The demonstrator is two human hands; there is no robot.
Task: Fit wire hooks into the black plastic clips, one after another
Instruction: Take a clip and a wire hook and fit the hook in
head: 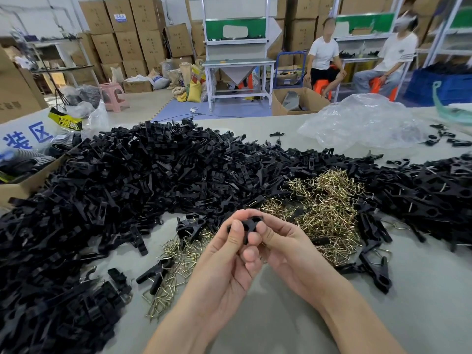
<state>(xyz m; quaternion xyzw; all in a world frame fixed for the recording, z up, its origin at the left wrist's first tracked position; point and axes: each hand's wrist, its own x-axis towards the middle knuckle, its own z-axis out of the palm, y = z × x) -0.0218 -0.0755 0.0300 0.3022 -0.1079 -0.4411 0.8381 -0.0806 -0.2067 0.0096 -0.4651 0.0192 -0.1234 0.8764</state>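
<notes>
Grey table (421,302), clip (251,222) partly behind fingers (235,236)

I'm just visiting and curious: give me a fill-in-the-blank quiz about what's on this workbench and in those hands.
The left hand and right hand together pinch one ____ clip. The wire hooks lie heaped beside a far bigger pile of black ____. A crumpled clear bag lies on the ____ behind them. On the floor beyond stands a pink ____.
Missing words: black; clips; table; stool.
</notes>
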